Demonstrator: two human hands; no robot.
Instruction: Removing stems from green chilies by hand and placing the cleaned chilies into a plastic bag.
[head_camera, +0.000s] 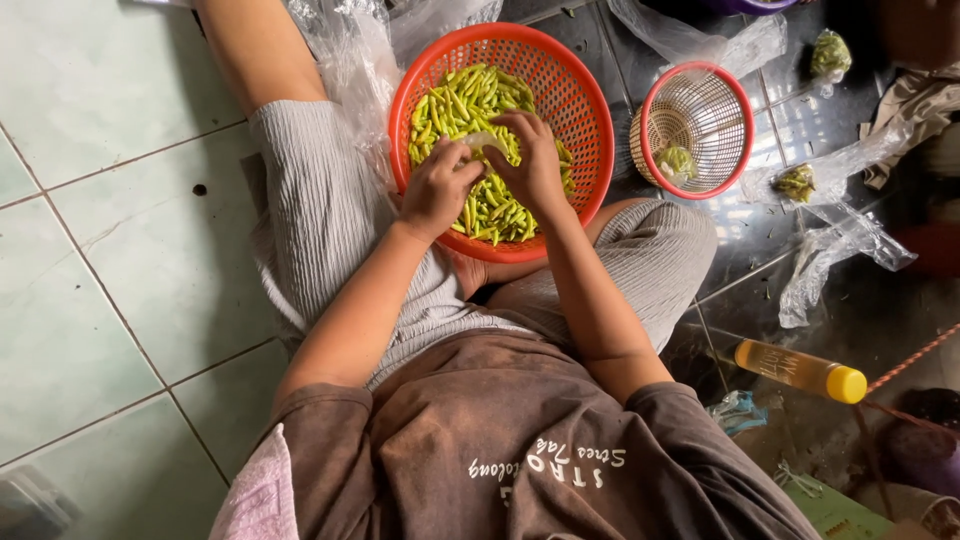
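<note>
I see both hands over the red basket (585, 110) on my lap: left hand (437, 190) and right hand (532, 165) pinched together on one small clear bag (480, 141). The green chilies (470, 100) are heaped; most look unbagged.

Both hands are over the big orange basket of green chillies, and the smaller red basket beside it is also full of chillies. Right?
Not quite. The head view shows the smaller red basket nearly empty, with only a small green clump inside. Both hands, left hand and right hand, are over the orange basket of green chillies.

Pale green tiled floor (90, 300) on one side, darker wet tiles (880, 310) on the other, daylit.
</note>
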